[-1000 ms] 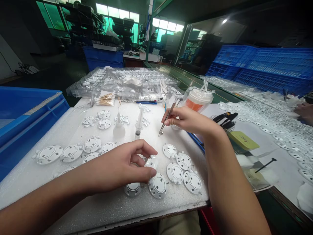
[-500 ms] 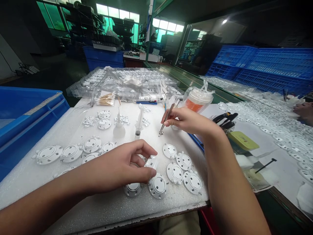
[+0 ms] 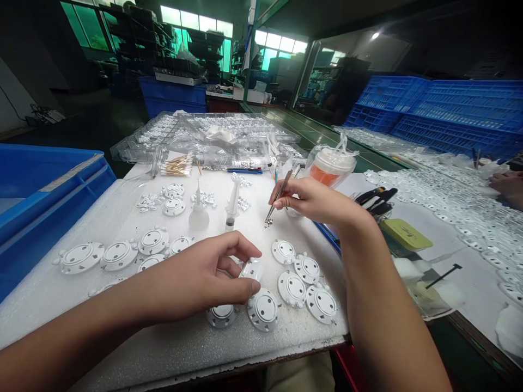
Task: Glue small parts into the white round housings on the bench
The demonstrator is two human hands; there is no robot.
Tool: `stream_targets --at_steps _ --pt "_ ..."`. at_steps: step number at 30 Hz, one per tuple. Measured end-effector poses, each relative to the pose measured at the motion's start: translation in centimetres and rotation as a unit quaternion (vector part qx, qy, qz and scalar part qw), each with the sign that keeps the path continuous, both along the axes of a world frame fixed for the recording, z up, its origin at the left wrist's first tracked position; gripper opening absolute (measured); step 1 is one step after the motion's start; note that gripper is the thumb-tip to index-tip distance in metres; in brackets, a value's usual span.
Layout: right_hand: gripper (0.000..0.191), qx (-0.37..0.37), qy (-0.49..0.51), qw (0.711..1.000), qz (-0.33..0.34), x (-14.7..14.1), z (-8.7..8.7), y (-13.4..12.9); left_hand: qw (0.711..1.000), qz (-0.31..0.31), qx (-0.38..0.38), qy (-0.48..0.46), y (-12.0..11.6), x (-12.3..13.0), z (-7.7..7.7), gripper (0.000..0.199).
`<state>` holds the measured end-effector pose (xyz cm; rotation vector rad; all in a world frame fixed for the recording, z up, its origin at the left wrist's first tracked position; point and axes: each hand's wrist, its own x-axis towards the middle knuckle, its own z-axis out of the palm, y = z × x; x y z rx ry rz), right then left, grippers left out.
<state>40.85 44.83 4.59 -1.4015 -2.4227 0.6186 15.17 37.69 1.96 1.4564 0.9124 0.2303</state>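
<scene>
Between the thumb and fingers of my left hand (image 3: 216, 272) is a small white part (image 3: 250, 269), partly covered by the fingers. My right hand (image 3: 298, 195) is closed on metal tweezers (image 3: 280, 195), whose tips touch a little pile of tiny metal pieces (image 3: 268, 222) on the white foam board (image 3: 171, 356). White round discs with dark dots lie on both sides of my left hand, one (image 3: 264, 309) just below its thumb. A syringe (image 3: 232, 207) and a squeeze bottle (image 3: 199, 212) stand beyond that hand.
Cotton swabs (image 3: 177, 164) and clear trays (image 3: 220, 128) of white parts lie at the back. A lidded cup (image 3: 330, 163) stands behind my right hand. Pliers (image 3: 378, 201) and a yellow-green tin (image 3: 406, 234) are on the right, a blue bin (image 3: 49, 201) on the left. Another person's hand shows far right.
My left hand has shifted very slightly left with the white part. The tweezers and my right hand have hardly moved.
</scene>
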Motion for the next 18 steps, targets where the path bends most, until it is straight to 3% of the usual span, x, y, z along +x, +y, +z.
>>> stream_targets --at_steps 7,14,18 --pt "0.017 -0.010 0.109 0.993 0.051 -0.6 1.4 -1.3 0.990 0.049 0.090 0.101 0.2 0.0 0.6 0.045" --pt "0.011 -0.035 0.295 0.944 0.145 -1.4 1.7 -2.4 0.983 0.046 0.125 0.127 0.2 0.4 0.5 0.044" --pt "0.008 -0.057 0.281 0.938 0.194 -2.0 1.9 -2.6 0.981 0.048 0.137 0.127 0.2 0.4 0.4 0.042"
